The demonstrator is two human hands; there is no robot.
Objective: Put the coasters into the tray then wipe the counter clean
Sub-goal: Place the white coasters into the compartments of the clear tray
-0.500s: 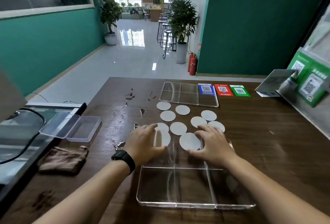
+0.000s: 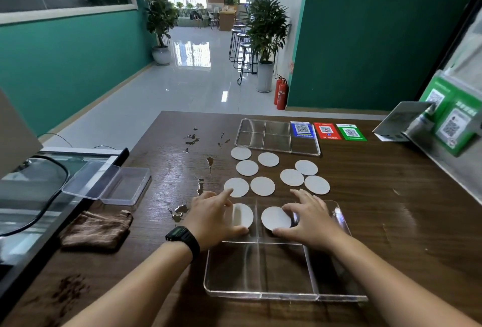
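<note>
I see both hands over the far end of the clear divided tray on the wooden worktop. My left hand has its grip narrow on a white coaster, thumb under its near edge, while the forefinger stretches out to touch another coaster still on the worktop. My right hand holds a second coaster between thumb and fingers in the next compartment. Seven more coasters lie beyond the tray, just short of a second clear tray. Wet patches glisten left of the hands, and a brown cloth lies near the left edge.
</note>
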